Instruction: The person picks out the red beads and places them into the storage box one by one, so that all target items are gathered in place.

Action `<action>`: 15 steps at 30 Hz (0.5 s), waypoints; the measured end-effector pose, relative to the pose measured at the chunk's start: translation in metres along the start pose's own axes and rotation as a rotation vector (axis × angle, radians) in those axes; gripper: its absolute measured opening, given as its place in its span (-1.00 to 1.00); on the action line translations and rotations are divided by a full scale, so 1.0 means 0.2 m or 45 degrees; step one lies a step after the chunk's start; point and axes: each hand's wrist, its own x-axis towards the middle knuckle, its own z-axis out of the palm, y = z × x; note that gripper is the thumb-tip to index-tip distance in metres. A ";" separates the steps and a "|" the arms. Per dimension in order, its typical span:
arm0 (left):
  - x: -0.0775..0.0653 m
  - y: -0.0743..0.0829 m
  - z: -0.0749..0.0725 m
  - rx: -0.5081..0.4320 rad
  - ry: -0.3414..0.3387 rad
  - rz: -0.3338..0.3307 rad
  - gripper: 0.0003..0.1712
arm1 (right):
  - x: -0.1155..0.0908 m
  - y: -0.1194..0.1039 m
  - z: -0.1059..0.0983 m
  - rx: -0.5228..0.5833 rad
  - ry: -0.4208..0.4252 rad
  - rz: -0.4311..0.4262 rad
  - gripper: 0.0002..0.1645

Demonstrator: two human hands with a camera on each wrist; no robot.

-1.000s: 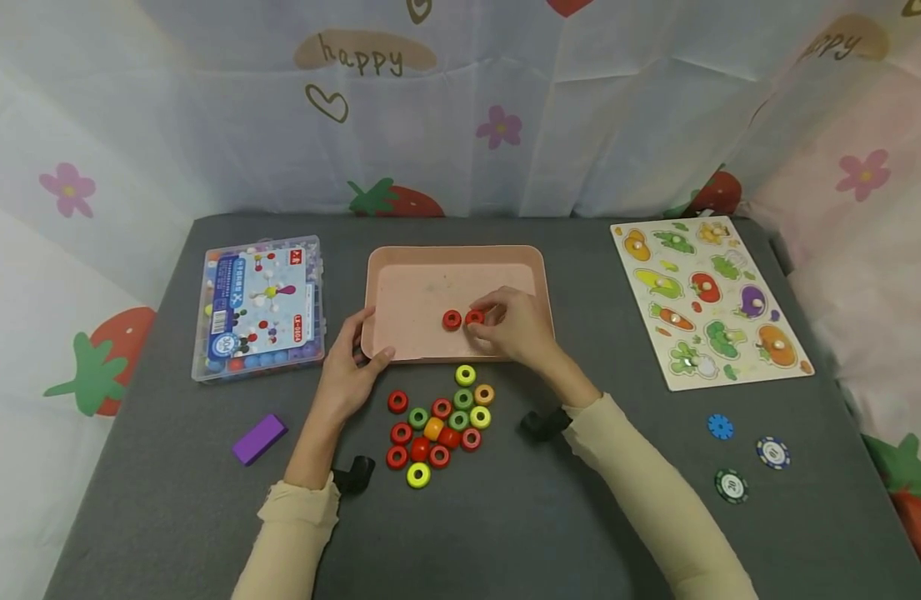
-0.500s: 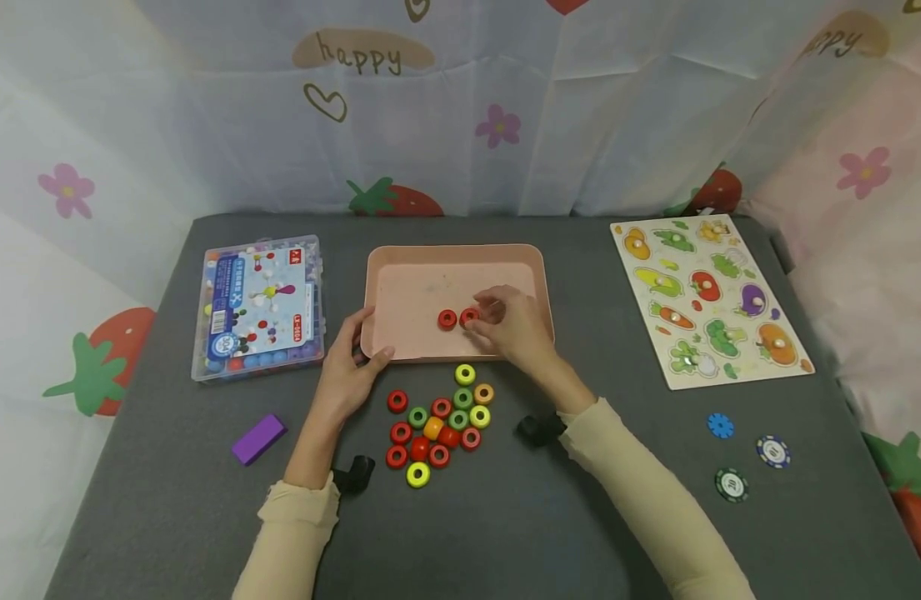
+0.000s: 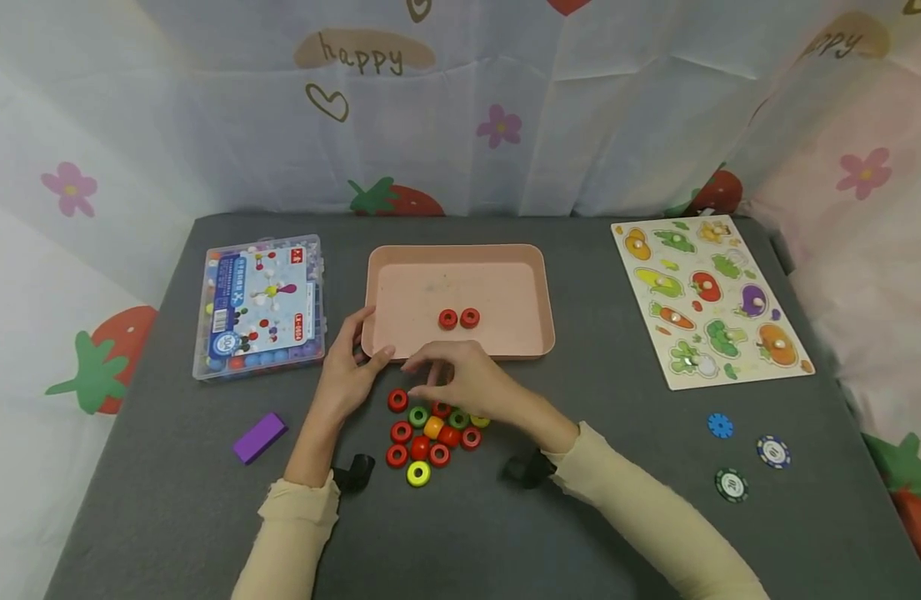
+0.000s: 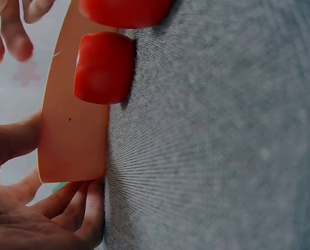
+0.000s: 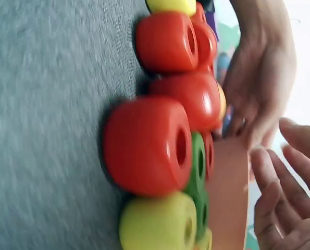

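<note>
My left hand (image 3: pixel 347 371) grips the left front corner of a shallow pink tray (image 3: pixel 407 275); in the left wrist view its thumb lies at the tray's rim and the fingers press against its end. Two red beads (image 3: pixel 463 321) with holes sit side by side inside the tray. My right hand (image 3: pixel 468 379), holding nothing, hovers over the tray's front edge and the back of a bead cluster, fingers loosely bent. That cluster holds red, green, orange and yellow beads, among them a yellow bead (image 3: pixel 418 483) at the front and a red bead (image 5: pixel 144 146) large in the right wrist view. The hand hides some rear beads.
A clear plastic case (image 3: pixel 261 304) of coloured balls stands left of the tray, a purple block (image 3: pixel 259 437) in front of it. On the right lie a vegetable puzzle board (image 3: pixel 700 333) and several chips, including a green one (image 3: pixel 731 485). A printed curtain hangs behind the table.
My right hand has let go of the second red bead in the tray and moved toward me and left, over the cluster. Both red beads shifted slightly left. The left hand stays on the tray.
</note>
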 end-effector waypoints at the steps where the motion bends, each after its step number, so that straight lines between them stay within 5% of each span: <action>1: 0.00 0.00 0.00 -0.002 -0.001 0.000 -0.21 | 0.00 0.00 0.01 -0.015 -0.039 0.020 -0.65; 6: 0.00 0.00 0.00 -0.008 0.001 0.006 -0.21 | 0.00 -0.01 0.08 -0.137 -0.165 0.080 -0.63; 15: 0.00 -0.01 0.00 -0.016 0.000 0.017 -0.19 | 0.04 0.01 0.16 -0.347 -0.174 0.115 -0.62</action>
